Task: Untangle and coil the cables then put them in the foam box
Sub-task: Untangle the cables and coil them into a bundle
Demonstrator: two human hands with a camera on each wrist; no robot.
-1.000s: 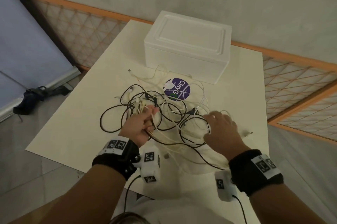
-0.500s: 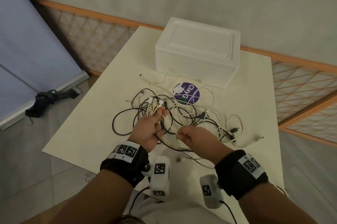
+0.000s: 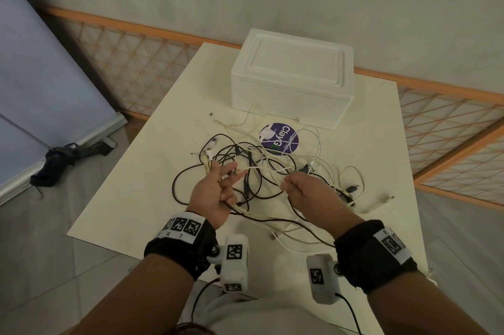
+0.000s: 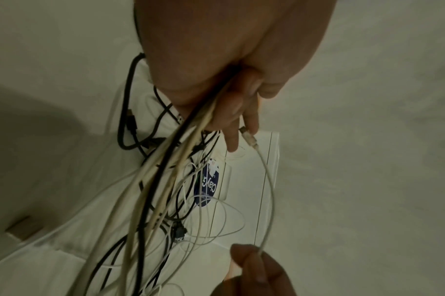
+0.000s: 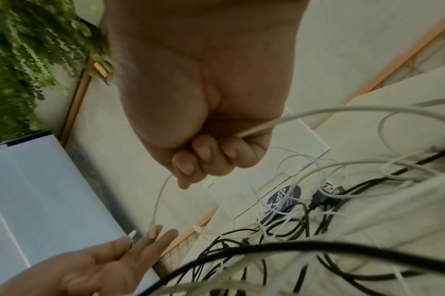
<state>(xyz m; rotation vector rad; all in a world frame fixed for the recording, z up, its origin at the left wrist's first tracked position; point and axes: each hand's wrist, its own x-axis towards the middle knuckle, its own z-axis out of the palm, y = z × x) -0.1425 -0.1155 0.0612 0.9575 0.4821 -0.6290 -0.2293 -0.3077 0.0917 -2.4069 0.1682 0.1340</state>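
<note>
Above the near half of the white table (image 3: 131,192), a tangle of black and white cables (image 3: 261,171) is being worked apart, part of it lifted and part of it lying on the surface. A bundle of several strands is held in the left hand (image 3: 215,195), trapped by the curled lower fingers, while the index and middle fingers (image 5: 150,242) are stretched out straight; a cream plug end (image 5: 152,230) is seen lying against them, apparently kept there so that one cable's end stays located. A single thin white cable (image 4: 267,192) is gripped in the right hand (image 3: 308,192), whose fingers are curled tightly round it, and it arcs across to that plug. It is judged that this strand is being drawn sideways to free it from the rest before coiling. The foam box (image 3: 293,75) stands with its lid on at the far side of the table, just beyond a round purple sticker (image 3: 279,138) crossed by white loops; nothing has been put in it.

Compared with half a second ago, the hands are seen further apart: the right hand was then close to the left, and the left fingers were closed around the bundle rather than extended. A second ago the right hand was reaching down into the pile at the right.
</note>
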